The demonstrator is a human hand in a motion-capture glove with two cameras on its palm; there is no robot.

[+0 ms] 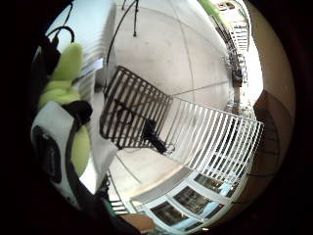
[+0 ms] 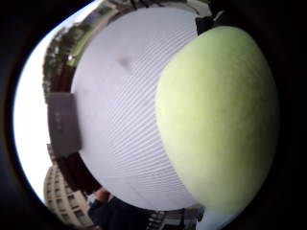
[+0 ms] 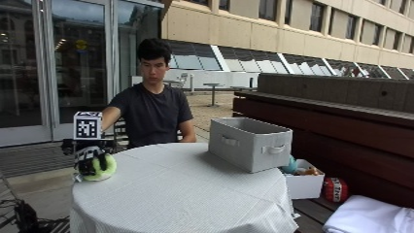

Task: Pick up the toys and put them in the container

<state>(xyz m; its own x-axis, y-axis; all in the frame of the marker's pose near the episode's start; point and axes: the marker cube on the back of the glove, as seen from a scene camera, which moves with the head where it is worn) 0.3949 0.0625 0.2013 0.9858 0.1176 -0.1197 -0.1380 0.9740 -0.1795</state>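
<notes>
My gloved right hand (image 3: 87,160) sits at the near left edge of the round table (image 3: 181,194), its fingers curled round a yellow-green plush ball (image 3: 101,167). The ball rests on or just above the white ribbed cloth. That same ball (image 2: 218,120) fills much of the thumb side palm view against the cloth (image 2: 120,120). In the little finger side palm view, the green toy (image 1: 66,73) shows beside the glove's straps. The grey fabric container (image 3: 249,143) with cut-out handles stands at the table's far right, well apart from the hand.
A white box (image 3: 304,184) with more toys and a red ball (image 3: 334,189) sit on the bench right of the table. A folded white cloth (image 3: 369,216) lies at the lower right. Off the table's edge, a metal-slat chair (image 1: 132,110) stands on the paving.
</notes>
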